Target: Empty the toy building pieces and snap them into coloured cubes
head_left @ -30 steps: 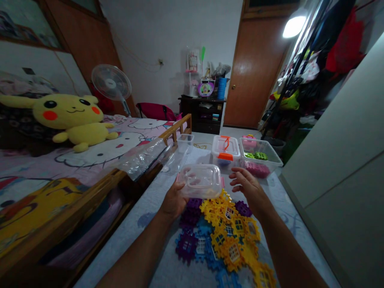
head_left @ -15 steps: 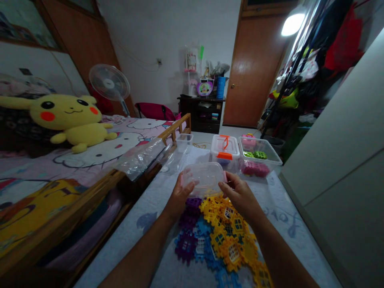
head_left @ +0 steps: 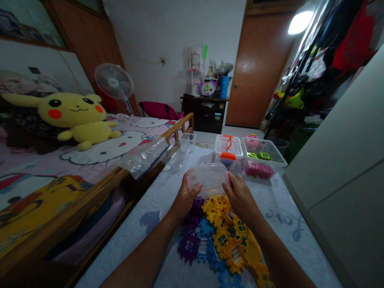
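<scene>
Left grip and right grip hold a clear, round-cornered box with 2 pink clips.

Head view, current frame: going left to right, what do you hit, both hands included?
Yellow plush toy → plastic sheeting → left hand → clear container, held by both hands → right hand → open clear bin with green and pink pieces → pale cabinet.

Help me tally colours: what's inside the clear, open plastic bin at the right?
The clear, rectangular, open plastic bin shows green notched plastic pieces through its open top and pink plastic pieces through its near wall. Whatever lies deeper is covered.
</scene>
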Demonstrator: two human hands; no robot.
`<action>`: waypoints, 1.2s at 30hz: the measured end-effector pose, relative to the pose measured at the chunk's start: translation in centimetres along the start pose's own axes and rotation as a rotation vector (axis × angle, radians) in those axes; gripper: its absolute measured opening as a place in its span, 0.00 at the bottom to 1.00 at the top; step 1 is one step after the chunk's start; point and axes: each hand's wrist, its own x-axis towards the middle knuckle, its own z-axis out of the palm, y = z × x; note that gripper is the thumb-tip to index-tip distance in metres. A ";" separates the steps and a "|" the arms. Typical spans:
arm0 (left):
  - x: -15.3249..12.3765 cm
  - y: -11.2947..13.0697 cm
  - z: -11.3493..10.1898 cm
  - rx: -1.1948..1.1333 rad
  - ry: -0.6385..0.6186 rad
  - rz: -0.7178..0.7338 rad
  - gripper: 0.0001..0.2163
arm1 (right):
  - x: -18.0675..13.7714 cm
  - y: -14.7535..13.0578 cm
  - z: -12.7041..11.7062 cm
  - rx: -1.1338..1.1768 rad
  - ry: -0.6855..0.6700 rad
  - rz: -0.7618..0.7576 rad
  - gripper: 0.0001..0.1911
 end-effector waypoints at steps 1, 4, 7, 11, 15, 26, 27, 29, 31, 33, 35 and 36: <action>0.0 0.0 0.1 -0.014 -0.003 -0.010 0.23 | 0.2 0.3 -0.5 0.042 -0.025 0.038 0.17; 0.3 -0.1 0.2 -0.070 0.038 -0.058 0.24 | 0.8 1.7 -2.4 0.207 -0.080 0.241 0.26; 1.4 -0.2 -0.1 -0.175 0.186 -0.171 0.21 | 1.3 4.2 -3.9 0.276 -0.046 0.418 0.29; 3.1 0.1 -0.2 -0.233 0.419 -0.405 0.13 | 0.9 7.9 -3.6 0.319 -0.027 0.573 0.23; 4.8 0.3 0.9 -0.334 0.540 -0.464 0.09 | -0.2 10.6 -2.0 0.401 -0.029 0.668 0.19; 13.8 -2.1 4.5 -0.297 0.684 -0.421 0.13 | -1.1 12.4 -1.8 0.487 -0.018 0.650 0.22; 14.6 -2.3 4.6 -0.282 0.694 -0.419 0.14 | -1.2 12.5 -1.7 0.493 -0.017 0.648 0.22; 16.2 -2.7 4.6 -0.248 0.714 -0.427 0.16 | -1.2 12.5 -1.7 0.512 -0.012 0.643 0.21; 17.5 -3.0 4.6 -0.210 0.732 -0.441 0.17 | -1.2 12.7 -1.6 0.523 -0.011 0.641 0.21; 18.7 -3.4 4.4 -0.176 0.748 -0.449 0.18 | -1.3 12.8 -1.6 0.522 -0.012 0.641 0.21; 19.9 -3.7 4.3 -0.147 0.767 -0.451 0.18 | -1.3 12.9 -1.5 0.504 -0.017 0.647 0.22; 20.4 -3.9 4.2 -0.134 0.775 -0.452 0.17 | -1.3 12.9 -1.5 0.491 -0.021 0.649 0.22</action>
